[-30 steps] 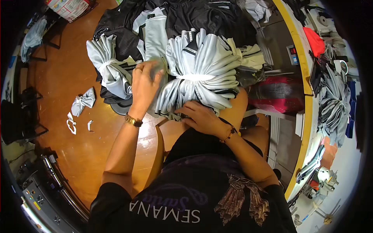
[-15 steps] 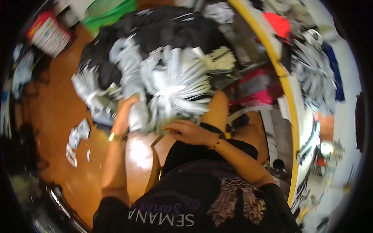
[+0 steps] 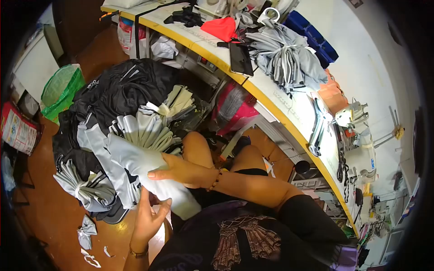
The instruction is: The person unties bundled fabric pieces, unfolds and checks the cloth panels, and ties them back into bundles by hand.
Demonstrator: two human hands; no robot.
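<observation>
Both hands have come together since half a second ago: the right hand (image 3: 181,173) has left the big tied bundle and now lies across a pale grey cloth (image 3: 135,158), and the head view has swung right, bringing more of the worktable (image 3: 289,106) into sight.

From the head, the right hand holds the cloth, its thumb laid on the upper face and its other fingers hidden underneath. The left hand (image 3: 147,217) is beside the cloth's near left edge, thumb and forefinger spread; whether its hidden fingers grip the fabric I cannot tell. The cloth slants from the heap on the far left down to the person's lap, its near end close to the black shirt (image 3: 244,244).

Just beyond it is a fanned, tied bundle (image 3: 149,131), and on the left a smaller tied bundle (image 3: 97,196), with black garments (image 3: 122,86) heaped behind. Brown floor (image 3: 36,194) gives room to the left of the left hand, with grey scraps (image 3: 87,231) lying on it. To the right, the bare knee (image 3: 197,147) is close beyond the right hand, while the table's yellow edge (image 3: 214,60) curves well apart from both hands. A phone (image 3: 241,58) lies near that edge, beside a grey bundle (image 3: 285,56).
</observation>
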